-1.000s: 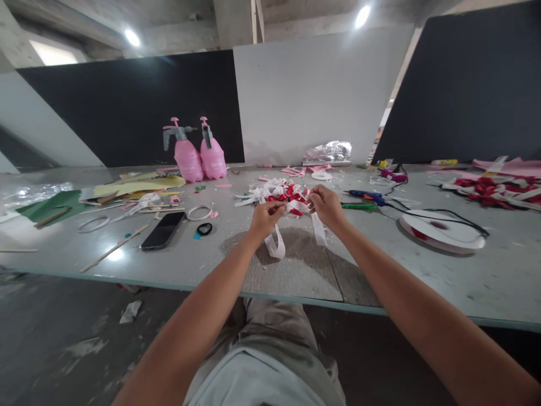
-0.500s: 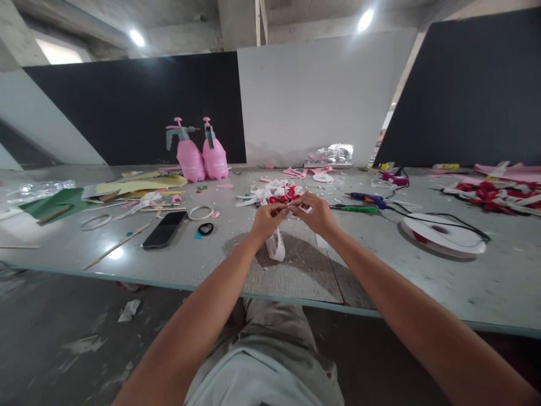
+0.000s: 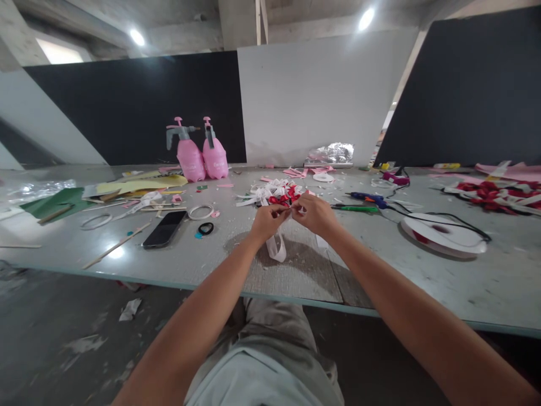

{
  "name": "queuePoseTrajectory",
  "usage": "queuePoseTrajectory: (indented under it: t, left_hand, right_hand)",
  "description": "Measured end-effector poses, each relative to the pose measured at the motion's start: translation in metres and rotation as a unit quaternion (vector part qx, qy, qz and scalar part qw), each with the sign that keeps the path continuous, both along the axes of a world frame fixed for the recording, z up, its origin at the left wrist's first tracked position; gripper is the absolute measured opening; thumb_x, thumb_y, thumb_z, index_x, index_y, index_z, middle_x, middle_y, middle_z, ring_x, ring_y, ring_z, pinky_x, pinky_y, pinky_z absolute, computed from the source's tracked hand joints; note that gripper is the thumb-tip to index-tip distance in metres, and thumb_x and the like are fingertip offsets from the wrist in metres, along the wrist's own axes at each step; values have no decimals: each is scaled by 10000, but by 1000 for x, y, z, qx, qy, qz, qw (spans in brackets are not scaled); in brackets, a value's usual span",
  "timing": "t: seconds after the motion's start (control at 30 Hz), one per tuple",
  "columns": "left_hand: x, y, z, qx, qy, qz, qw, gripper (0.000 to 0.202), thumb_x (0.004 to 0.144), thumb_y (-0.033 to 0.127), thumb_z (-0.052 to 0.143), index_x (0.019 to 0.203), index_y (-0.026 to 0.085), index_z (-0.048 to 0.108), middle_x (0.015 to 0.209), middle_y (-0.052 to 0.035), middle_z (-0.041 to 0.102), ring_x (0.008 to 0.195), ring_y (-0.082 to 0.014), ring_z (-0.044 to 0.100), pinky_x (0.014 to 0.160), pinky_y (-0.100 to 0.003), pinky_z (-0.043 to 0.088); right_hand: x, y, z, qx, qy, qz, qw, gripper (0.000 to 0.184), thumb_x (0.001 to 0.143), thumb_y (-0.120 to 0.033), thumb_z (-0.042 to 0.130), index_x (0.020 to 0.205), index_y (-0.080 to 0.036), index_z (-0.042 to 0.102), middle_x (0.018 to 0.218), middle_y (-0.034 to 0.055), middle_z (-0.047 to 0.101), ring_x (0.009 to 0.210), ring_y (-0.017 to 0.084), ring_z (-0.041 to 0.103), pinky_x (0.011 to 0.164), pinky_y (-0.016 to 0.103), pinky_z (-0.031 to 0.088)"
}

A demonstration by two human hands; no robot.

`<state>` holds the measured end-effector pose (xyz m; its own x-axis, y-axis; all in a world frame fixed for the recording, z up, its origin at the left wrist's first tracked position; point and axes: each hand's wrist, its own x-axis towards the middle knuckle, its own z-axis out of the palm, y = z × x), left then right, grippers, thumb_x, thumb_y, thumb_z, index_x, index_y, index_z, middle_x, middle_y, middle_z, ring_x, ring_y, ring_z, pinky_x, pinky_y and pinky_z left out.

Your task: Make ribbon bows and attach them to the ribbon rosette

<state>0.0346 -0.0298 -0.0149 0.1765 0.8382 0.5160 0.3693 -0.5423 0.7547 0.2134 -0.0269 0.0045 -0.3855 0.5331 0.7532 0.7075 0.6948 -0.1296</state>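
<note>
My left hand (image 3: 268, 221) and my right hand (image 3: 315, 213) meet over the table, their fingertips pinched close together. A white ribbon (image 3: 277, 251) hangs in a loop below the fingers, and its upper part is gripped between them. The exact spot where each fingertip presses is too small to make out. Just beyond the hands lies a pile of white and red ribbon pieces (image 3: 279, 193), partly covered by my right hand. A small white piece (image 3: 321, 241) shows beside my right wrist.
A phone (image 3: 164, 229), a black tape roll (image 3: 205, 228) and scissors (image 3: 146, 198) lie left. Two pink spray bottles (image 3: 214, 159) stand behind. Rightward are a blue glue gun (image 3: 367, 198), a green-handled tool (image 3: 359, 208), a ribbon spool (image 3: 452, 239) and more red-white ribbons (image 3: 490, 196).
The fingers of my right hand have shifted and curled slightly at the pinch. The hanging ribbon loop has swung a little to the right.
</note>
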Motion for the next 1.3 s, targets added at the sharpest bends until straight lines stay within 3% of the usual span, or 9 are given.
queuePoseTrajectory:
  t: [0.17,0.33,0.47,0.6,0.73,1.13,1.3]
  left_hand:
    - [1,-2,2,-1,-18,-7,1000,305,806,400,636,895,141,769,739,-39,699,577,-98,468,573,-232,355]
    - [0,-4,3,0,-36,1,999,318,798,433,651,893,152,764,669,-18,650,572,-98,461,557,-223,344]
    - [0,-3,2,-1,-36,5,999,336,806,454,643,902,155,761,636,-7,623,549,-90,431,534,-220,326]
    - [0,0,0,0,-38,2,999,349,803,463,642,910,153,760,640,-8,629,547,-89,432,534,-224,323]
    - [-1,1,-2,-2,-33,6,999,345,805,453,635,932,159,762,646,-9,635,542,-90,430,526,-225,316]
    - [-1,-2,0,7,8,10,1000,312,811,406,623,916,148,764,759,-43,705,608,-106,508,587,-229,375]
    - [-2,1,-4,9,38,8,999,299,815,395,617,919,162,772,755,-34,706,599,-99,480,576,-219,359]
  right_hand:
    - [-2,1,3,-11,10,-26,1000,69,731,-173,568,747,-197,632,789,45,638,709,172,552,635,272,370]
    - [14,9,5,-56,144,-38,987,27,731,-189,544,707,-193,556,725,24,590,629,143,507,612,262,365]
    - [19,10,4,-109,202,-30,973,135,813,-220,453,700,-200,523,603,-12,508,573,138,461,583,263,339]
    - [5,4,3,-124,172,29,977,114,822,-249,518,792,-183,605,659,-4,563,585,129,488,591,257,365]
    - [-2,-1,4,-82,121,74,987,143,838,-234,540,806,-175,666,750,36,618,641,137,522,643,267,411]
    - [1,3,0,-41,61,66,995,81,778,-185,581,752,-189,658,736,28,631,658,147,555,635,261,419]
    - [-3,3,0,-22,-13,17,1000,69,745,-159,582,769,-182,643,805,58,650,750,182,586,692,281,424]
